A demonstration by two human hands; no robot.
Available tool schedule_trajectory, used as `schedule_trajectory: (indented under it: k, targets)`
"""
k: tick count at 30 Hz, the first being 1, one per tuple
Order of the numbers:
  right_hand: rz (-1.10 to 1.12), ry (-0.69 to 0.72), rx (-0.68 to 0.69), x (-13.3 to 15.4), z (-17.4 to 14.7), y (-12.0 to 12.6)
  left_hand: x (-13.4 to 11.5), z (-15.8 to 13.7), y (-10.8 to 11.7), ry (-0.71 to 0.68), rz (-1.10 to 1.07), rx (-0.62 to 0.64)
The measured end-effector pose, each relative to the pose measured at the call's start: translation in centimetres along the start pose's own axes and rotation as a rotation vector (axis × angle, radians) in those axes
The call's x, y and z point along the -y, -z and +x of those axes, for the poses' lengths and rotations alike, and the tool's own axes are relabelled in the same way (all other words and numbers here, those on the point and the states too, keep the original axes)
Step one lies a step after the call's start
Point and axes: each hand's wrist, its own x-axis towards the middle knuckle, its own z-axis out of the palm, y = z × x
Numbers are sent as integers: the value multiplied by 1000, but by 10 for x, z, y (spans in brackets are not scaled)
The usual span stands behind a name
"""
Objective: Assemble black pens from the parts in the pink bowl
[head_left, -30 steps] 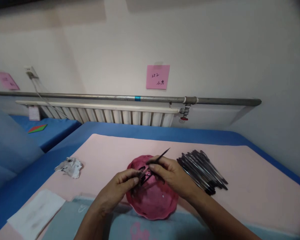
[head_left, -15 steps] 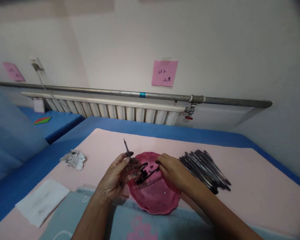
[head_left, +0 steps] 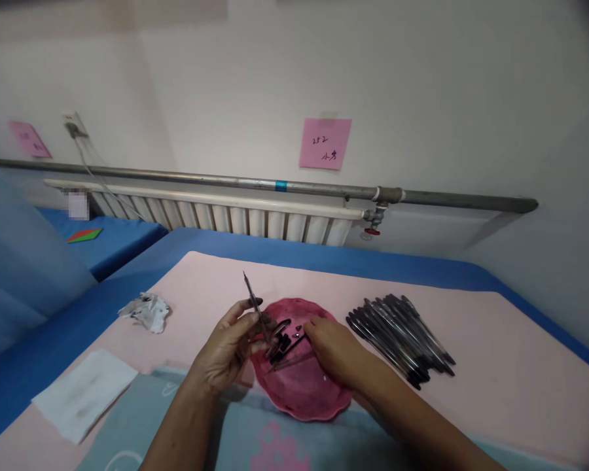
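My left hand (head_left: 230,350), its fingers smudged dark, holds a slim clear pen (head_left: 250,290) with its pointed tip upward, over the left rim of a pink plate (head_left: 309,392). Black pen caps (head_left: 281,347) and thin stick-like pen parts lie in the plate beside those fingers. My right hand (head_left: 336,347) reaches over the plate's right side. Its fingers are closed and pointing down, at the end of a dark thin stick (head_left: 293,345). What they grip is hidden. Tiny shiny pieces (head_left: 298,328) lie close to its fingertips.
A row of black-capped clear pens (head_left: 400,337) lies to the right on the pink sheet (head_left: 510,366). On the left are a crumpled stained tissue (head_left: 150,313) and a folded white one (head_left: 86,392). Behind stand a radiator (head_left: 255,221) and a pipe (head_left: 201,180).
My right hand has moved slightly left and down into the plate, toward the dark stick and tiny pieces. My left hand keeps the pen nearly still.
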Motion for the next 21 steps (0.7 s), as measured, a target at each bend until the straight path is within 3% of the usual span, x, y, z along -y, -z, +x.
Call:
schedule_trajectory:
  k: [4,8,14,21]
  targets:
    - [177,-33,-61,8,2,15,2,-1,0,-23,19,17]
    - [685,-103,-213,28,4,31,3,0,0,-25,3,-3]
    - [1371,-338,-219,50,2,24,4,4,0,-88,-59,-44]
    - [1515,-380,-315,52,1,16,11,3,-9,-70,-129,-52]
